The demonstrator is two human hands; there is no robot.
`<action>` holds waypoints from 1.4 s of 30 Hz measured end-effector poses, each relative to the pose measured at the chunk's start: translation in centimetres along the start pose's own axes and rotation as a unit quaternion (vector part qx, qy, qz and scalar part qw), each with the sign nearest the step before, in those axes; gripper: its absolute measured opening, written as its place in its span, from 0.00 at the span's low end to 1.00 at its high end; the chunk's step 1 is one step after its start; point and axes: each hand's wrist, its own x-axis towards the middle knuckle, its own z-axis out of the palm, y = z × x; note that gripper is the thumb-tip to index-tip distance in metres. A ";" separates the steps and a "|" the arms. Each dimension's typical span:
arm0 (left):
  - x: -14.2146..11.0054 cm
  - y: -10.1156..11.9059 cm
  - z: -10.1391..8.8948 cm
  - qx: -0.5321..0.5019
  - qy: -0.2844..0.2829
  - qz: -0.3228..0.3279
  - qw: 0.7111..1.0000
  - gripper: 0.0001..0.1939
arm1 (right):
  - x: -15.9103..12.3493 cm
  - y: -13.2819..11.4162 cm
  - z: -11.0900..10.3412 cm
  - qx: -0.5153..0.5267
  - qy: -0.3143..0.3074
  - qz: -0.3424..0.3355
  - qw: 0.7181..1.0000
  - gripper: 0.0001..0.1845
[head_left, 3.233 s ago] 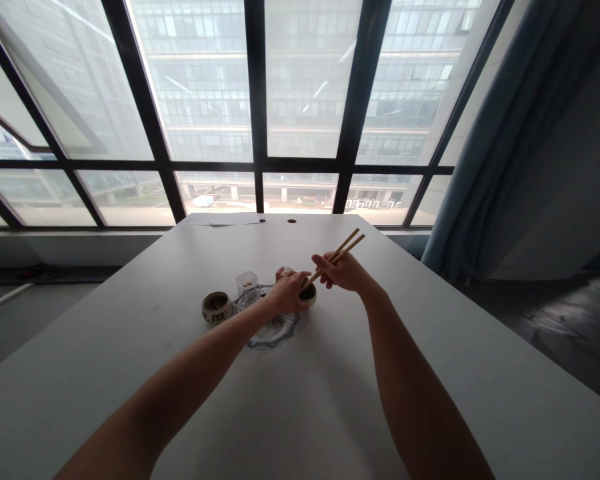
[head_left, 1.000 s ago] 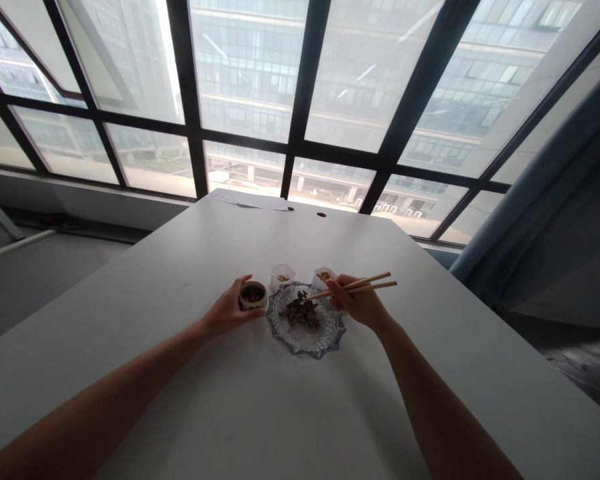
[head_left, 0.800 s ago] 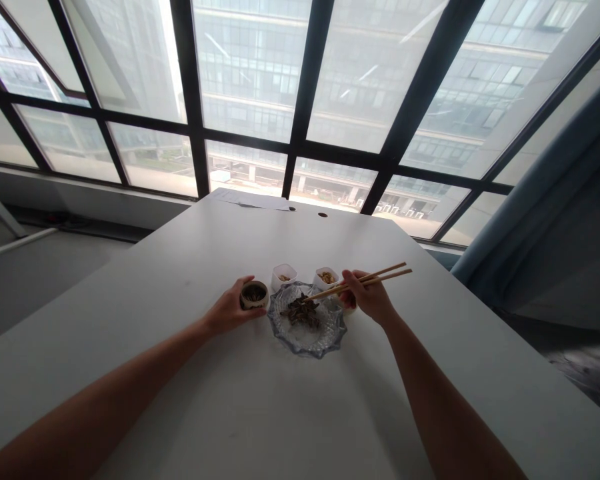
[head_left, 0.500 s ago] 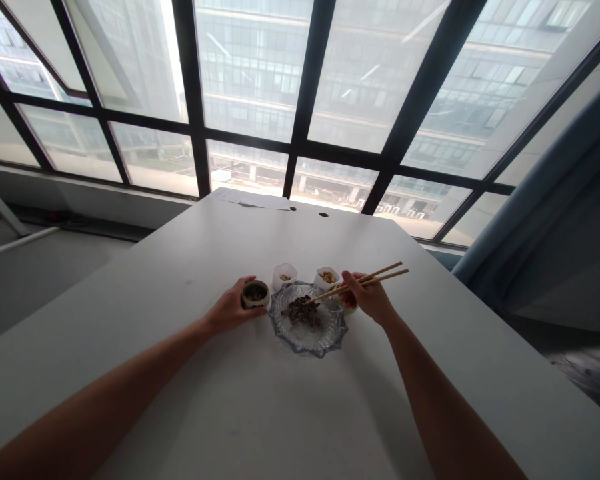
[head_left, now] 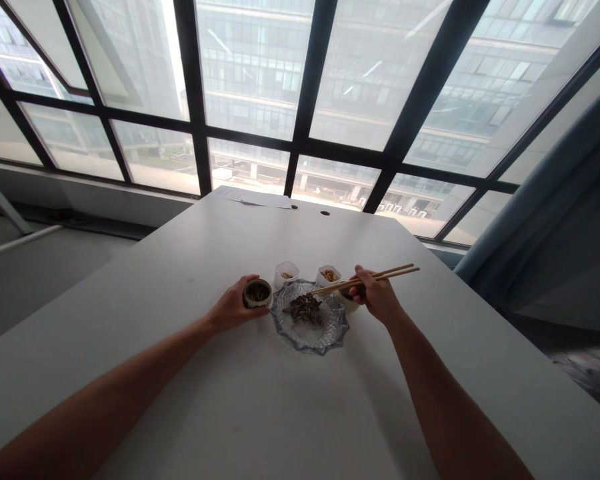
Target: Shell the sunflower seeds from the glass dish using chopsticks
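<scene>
A scalloped clear glass plate point(head_left: 314, 335) lies on the white table point(head_left: 290, 413) with a heap of dark seeds point(head_left: 306, 309) on it. My left hand point(head_left: 233, 308) is wrapped round a small round cup point(head_left: 258, 293) with dark seeds inside, just left of the plate. My right hand point(head_left: 377, 297) grips a pair of wooden chopsticks point(head_left: 365, 279); their tips hang over the plate's far edge, just above the seeds. Two small white square cups point(head_left: 286, 272) point(head_left: 328, 275) stand behind the plate. Another small bowl point(head_left: 347, 301) is mostly hidden under my right hand.
Sheets of paper point(head_left: 247, 197) and two cable holes point(head_left: 325, 214) lie at the table's far edge. Beyond is a black-framed window wall point(head_left: 305, 87). A blue curtain point(head_left: 545, 193) hangs at the right.
My left hand went from the bowl at the right of the plate to the cup at its left. Over the last second the chopsticks have lifted slightly and drawn back right; the left hand stays.
</scene>
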 end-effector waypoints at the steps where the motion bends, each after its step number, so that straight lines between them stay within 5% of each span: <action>1: 0.0 0.0 0.0 0.001 0.001 0.000 1.000 0.40 | 0.0 -0.1 0.1 0.013 0.005 0.006 1.000 0.28; 4: 0.0 0.1 0.0 0.002 0.005 0.000 1.000 0.40 | -1.0 -0.8 1.4 0.048 0.033 -0.018 0.998 0.29; 7: 0.0 0.2 0.0 0.003 0.005 0.002 1.000 0.39 | -3.5 -1.7 4.3 0.044 0.044 -0.110 0.992 0.30; 10: 0.0 0.3 0.0 0.004 0.005 0.007 1.000 0.39 | -6.3 -1.9 7.5 -0.008 -0.012 -0.198 0.980 0.29; 14: 0.0 0.4 0.0 -0.003 0.007 0.014 1.000 0.39 | -8.0 -1.3 9.7 -0.102 -0.137 -0.234 0.957 0.23; 16: 0.0 0.4 0.0 -0.010 0.005 0.014 1.000 0.39 | -7.8 -1.2 9.5 -0.119 -0.141 -0.235 0.954 0.23; 22: 0.0 0.2 0.0 -0.001 0.005 0.006 1.000 0.39 | -5.8 -3.0 5.6 -0.092 -0.024 -0.207 0.974 0.31; 29: 0.0 0.2 0.0 -0.006 0.000 0.001 1.000 0.39 | -5.0 -2.8 3.6 -0.205 -0.157 -0.206 0.944 0.30; 42: -0.1 0.1 0.0 -0.003 0.002 -0.002 1.000 0.39 | -4.5 -1.4 4.4 -0.252 -0.177 -0.251 0.918 0.28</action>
